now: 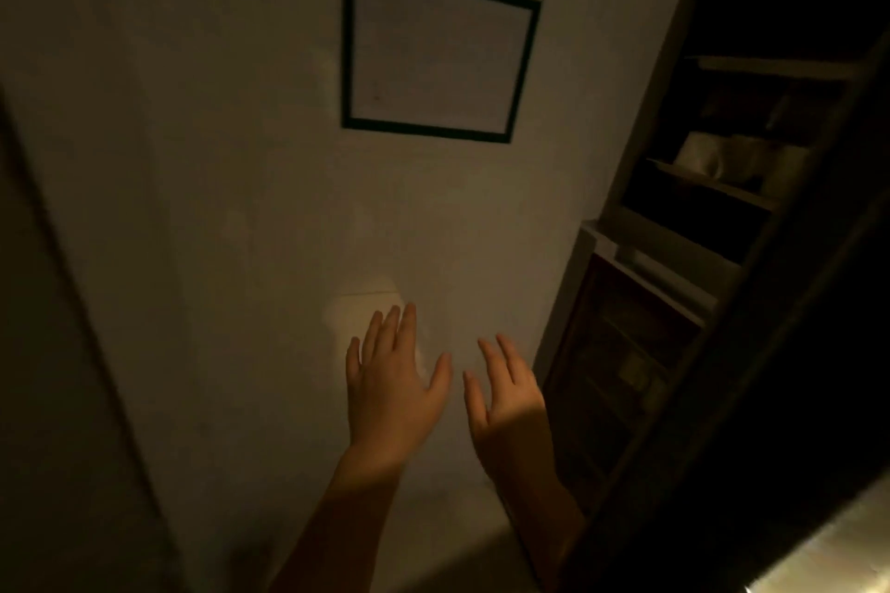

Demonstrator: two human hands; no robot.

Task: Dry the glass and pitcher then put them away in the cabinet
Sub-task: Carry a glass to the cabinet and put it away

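In the dim head view my left hand (390,390) and my right hand (508,404) are both raised side by side in front of a pale wall, backs toward me, fingers spread, holding nothing. No glass and no pitcher are visible. A dark cabinet (751,217) with open shelves stands to the right of my right hand. Pale rounded dishes (703,157) rest on one of its upper shelves; what they are is too dark to tell.
A black-framed picture (436,48) hangs on the wall above my hands. A pale wall plate (356,308) sits just behind my left fingertips. A dark door edge (62,303) runs down the left. A lit surface (828,554) shows at the bottom right corner.
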